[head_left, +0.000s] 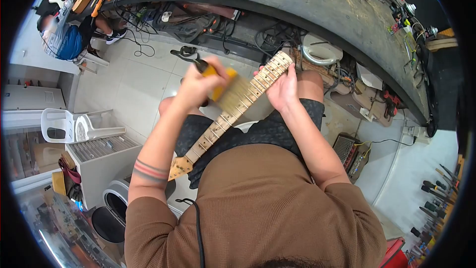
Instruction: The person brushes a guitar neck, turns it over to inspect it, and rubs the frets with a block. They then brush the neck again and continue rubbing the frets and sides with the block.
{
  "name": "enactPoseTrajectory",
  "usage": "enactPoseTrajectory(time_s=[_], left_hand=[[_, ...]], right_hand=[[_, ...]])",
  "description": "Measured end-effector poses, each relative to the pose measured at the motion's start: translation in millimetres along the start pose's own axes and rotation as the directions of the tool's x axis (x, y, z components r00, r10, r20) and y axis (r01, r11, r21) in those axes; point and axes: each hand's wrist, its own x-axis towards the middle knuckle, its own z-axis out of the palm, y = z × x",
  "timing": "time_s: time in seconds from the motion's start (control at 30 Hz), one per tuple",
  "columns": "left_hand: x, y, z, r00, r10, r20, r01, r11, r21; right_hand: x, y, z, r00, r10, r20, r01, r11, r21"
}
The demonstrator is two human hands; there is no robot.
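My left grip (198,87) is closed round a yellow-handled brush (221,83), blurred over the frets; my right grip (282,88) is clamped on the guitar neck (233,112), which lies across my lap at frame centre. I judge the neck, unsupported, could pivot off my knees under a hard stroke, or the brush could skid and scuff wood.

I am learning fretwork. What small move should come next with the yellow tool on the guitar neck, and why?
Probably slide the yellow tool a little further along the guitar neck. The left hand holds it over the frets, while the right hand grips the neck's far end.
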Motion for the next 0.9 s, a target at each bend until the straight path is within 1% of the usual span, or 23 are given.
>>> enactPoseTrajectory(time_s=[0.03,0.07,0.1,0.13,0.2,0.23,0.27,0.3,0.33,0.37,0.4,0.43,0.47,0.53,0.57,0.6,0.63,0.67,0.73,0.8,0.83,0.87,0.9], left_hand=[[-2.6,1.9,-20.9,0.994,0.081,-0.077,-0.027,0.843,0.538],[1.2,4.3,-31.7,0.977,0.195,-0.088,-0.003,0.421,0.907],[-3.3,8.5,-20.1,0.930,0.149,-0.335,0.034,0.875,0.482],[-14.1,14.2,-3.5,0.933,0.145,-0.331,0.034,0.876,0.481],[-29.7,33.7,29.8,0.993,0.039,-0.116,-0.036,0.999,0.029],[-32.3,21.2,35.9,0.995,-0.073,-0.065,0.079,0.992,0.098],[-30.7,18.0,24.9,0.996,-0.071,-0.058,0.077,0.992,0.103],[-28.1,17.5,0.2,0.992,0.041,-0.120,0.038,0.804,0.594],[-16.8,16.9,-15.8,0.978,0.177,-0.109,0.032,0.391,0.920],[-2.3,14.6,-17.0,0.943,0.227,-0.245,0.028,0.677,0.735],[12.9,22.5,-3.2,0.942,0.227,-0.246,0.028,0.680,0.733],[33.7,38.8,23.6,0.939,0.198,-0.282,-0.091,0.932,0.351],[54.8,50.2,45.3,0.941,0.161,-0.297,-0.200,0.974,-0.106],[93.6,54.1,67.1,0.995,0.015,-0.102,-0.036,0.977,-0.212],[110.6,38.2,58.0,0.985,0.071,-0.158,-0.068,0.997,0.020],[117.6,34.8,44.5,0.949,0.134,-0.284,-0.091,0.983,0.160],[116.6,42.9,27.4,0.883,0.421,-0.208,-0.202,0.740,0.641],[119.1,56.9,14.4,0.783,0.623,0.007,-0.229,0.277,0.933],[127.9,95.7,13.6,0.704,0.656,-0.271,-0.389,0.676,0.626],[147.7,146.9,45.7,0.733,0.665,-0.142,-0.254,0.462,0.850],[178.1,143.5,39.1,0.729,0.685,0.008,-0.216,0.219,0.951],[204.2,143.6,42.6,0.708,0.690,0.154,-0.260,0.052,0.964],[232.0,138.3,42.4,0.708,0.657,0.259,-0.279,-0.076,0.957]], right_hand=[[-3.5,-0.2,1.7,0.998,0.005,-0.068,-0.004,1.000,0.014],[-4.7,-1.5,1.6,0.998,-0.003,-0.069,0.004,1.000,0.020],[-7.2,-2.0,-0.4,0.997,-0.012,-0.076,0.013,1.000,0.013],[-8.7,-2.0,-1.3,0.996,-0.017,-0.083,0.018,1.000,0.004],[-3.4,-4.0,0.1,0.997,-0.027,-0.078,0.029,0.999,0.014],[-3.9,-4.8,1.2,0.998,-0.015,-0.065,0.017,0.999,0.028],[-6.9,-4.1,0.2,0.998,0.001,-0.055,0.002,0.999,0.045],[-8.6,-2.7,-0.5,0.996,0.011,-0.084,-0.005,0.998,0.069],[-10.4,-2.2,-0.7,0.996,-0.002,-0.084,0.009,0.997,0.077],[-13.8,-0.3,-2.2,0.998,0.002,-0.069,0.003,0.997,0.073],[-16.8,3.4,-4.0,0.999,0.013,-0.053,-0.010,0.998,0.065],[-16.5,9.2,-6.6,1.000,0.024,-0.003,-0.024,0.998,0.057],[-18.6,12.4,-3.6,1.000,0.019,-0.002,-0.019,0.998,0.054],[-30.3,18.0,5.5,0.989,-0.042,0.143,0.044,0.999,-0.011],[-42.9,13.7,19.8,0.997,0.021,0.074,-0.025,0.998,0.056],[-47.8,14.0,23.9,0.999,-0.016,0.039,0.014,0.998,0.065],[-51.4,13.7,13.8,0.998,-0.011,0.057,0.007,0.997,0.073],[-53.8,12.2,3.3,0.997,-0.009,0.072,0.004,0.997,0.080],[-59.4,-2.3,6.8,0.996,-0.022,0.092,0.013,0.996,0.093],[-62.6,-10.5,4.5,0.993,-0.029,0.115,0.019,0.996,0.087],[-59.8,-13.7,3.3,0.983,-0.022,0.183,0.004,0.995,0.099],[-58.4,-15.4,3.5,0.968,-0.019,0.250,-0.009,0.994,0.112],[-65.1,-19.3,16.3,0.986,-0.011,0.165,-0.008,0.993,0.114]])
